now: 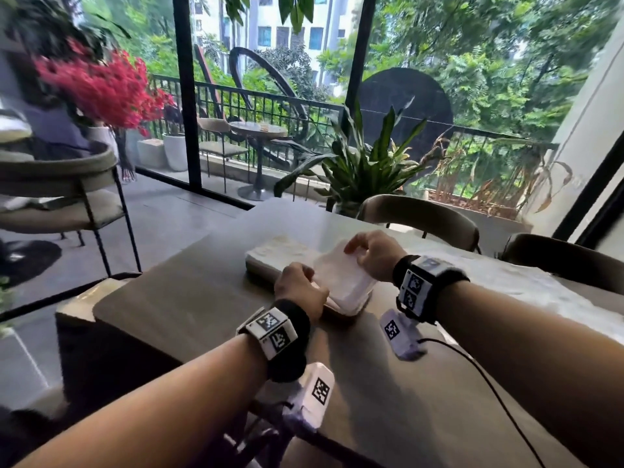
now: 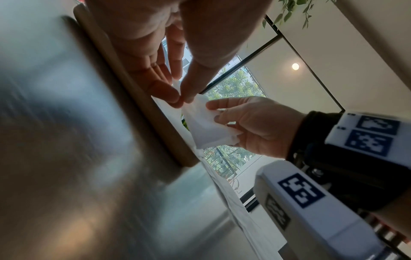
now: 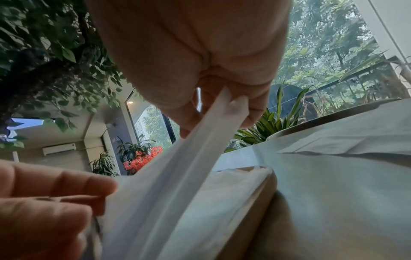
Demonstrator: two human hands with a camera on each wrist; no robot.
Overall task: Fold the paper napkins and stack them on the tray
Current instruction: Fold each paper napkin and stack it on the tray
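Note:
A white paper napkin hangs between both hands just above a wooden tray in the middle of the table. My left hand pinches its near-left edge between thumb and fingertips. My right hand pinches the far-right edge, seen up close in the right wrist view. The napkin slopes from the right hand down to the left hand. A low stack of white napkins lies on the tray's left part, partly hidden by the hands.
A white cloth or paper sheet covers the table's right side. Two chairs stand at the far edge, with a potted plant behind. A black cable runs across the near table. The table's left edge drops to the floor.

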